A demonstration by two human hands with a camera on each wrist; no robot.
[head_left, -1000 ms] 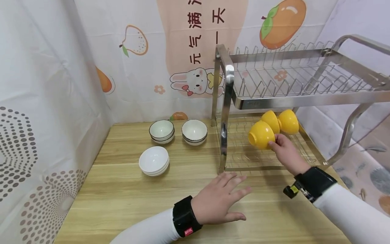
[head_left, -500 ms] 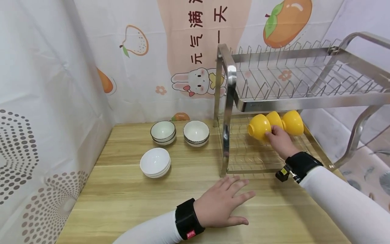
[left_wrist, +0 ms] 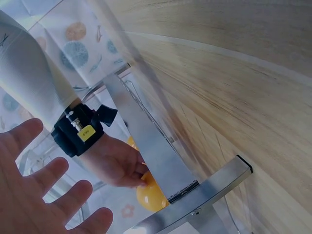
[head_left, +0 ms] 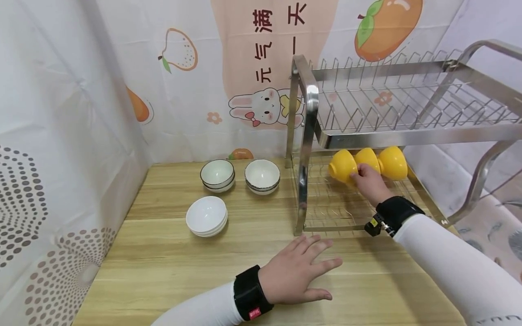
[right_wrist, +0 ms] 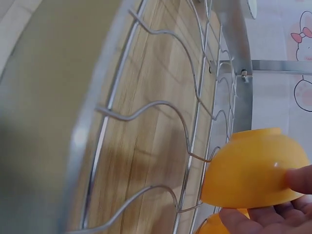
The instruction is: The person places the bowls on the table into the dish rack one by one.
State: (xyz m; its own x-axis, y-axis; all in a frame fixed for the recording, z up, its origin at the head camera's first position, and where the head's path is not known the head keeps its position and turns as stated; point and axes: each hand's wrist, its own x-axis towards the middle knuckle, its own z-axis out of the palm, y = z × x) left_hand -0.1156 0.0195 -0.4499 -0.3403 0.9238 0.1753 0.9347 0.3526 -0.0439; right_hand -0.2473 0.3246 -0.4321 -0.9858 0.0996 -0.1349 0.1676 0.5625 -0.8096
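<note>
My right hand (head_left: 370, 183) reaches into the lower tier of the metal dish rack (head_left: 307, 136) and grips a yellow bowl (head_left: 341, 165) tipped on its side. In the right wrist view the thumb lies on the outside of that yellow bowl (right_wrist: 253, 168), with fingers at its rim; its edge meets the rack's wires. Two more yellow bowls, a middle one (head_left: 367, 157) and a right one (head_left: 393, 163), stand on their sides in a row beyond it. My left hand (head_left: 295, 271) is spread above the table in front of the rack, holding nothing.
Left of the rack on the wooden table (head_left: 171, 262) stand a white bowl stack (head_left: 206, 215), a dark-rimmed greenish-white bowl stack (head_left: 217, 174) and a dark-rimmed white bowl stack (head_left: 262, 175). The rack's upper tier (head_left: 399, 97) overhangs the yellow bowls. A printed curtain (head_left: 183, 113) hangs behind.
My right hand has moved the held yellow bowl back and slightly left, into line with the other two. The left hand has barely moved.
</note>
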